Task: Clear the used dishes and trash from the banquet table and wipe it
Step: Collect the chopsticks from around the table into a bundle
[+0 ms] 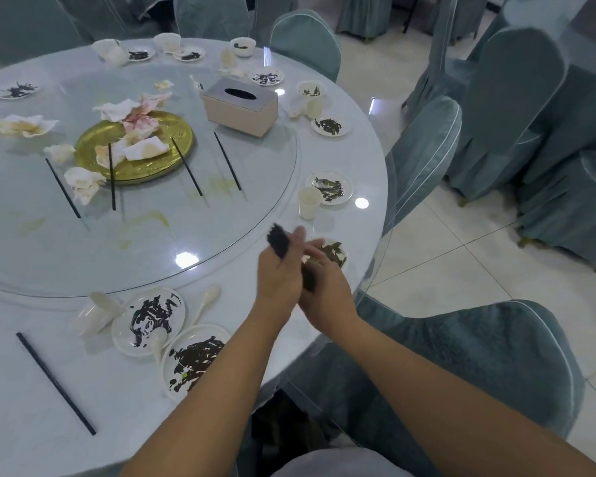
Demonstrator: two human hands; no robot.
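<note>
- Black chopsticks (278, 243) are bunched in both hands, pointing to eleven o'clock.
- Left hand (278, 280) grips them; right hand (324, 284) holds the low end.
- More sticks (188, 166) lie at ten o'clock, nearer the left hand.

Pale tiled floor (461, 263), teal-covered banquet chairs (510, 108) around.

We counted ten small dirty plates (148, 321) around the rim, five loose black chopsticks (55, 383), one gold platter (159, 166), one tissue box (240, 106), and two white spoons (207, 299) (the crumpled napkins (25, 125) were too jumbled to count).
</note>
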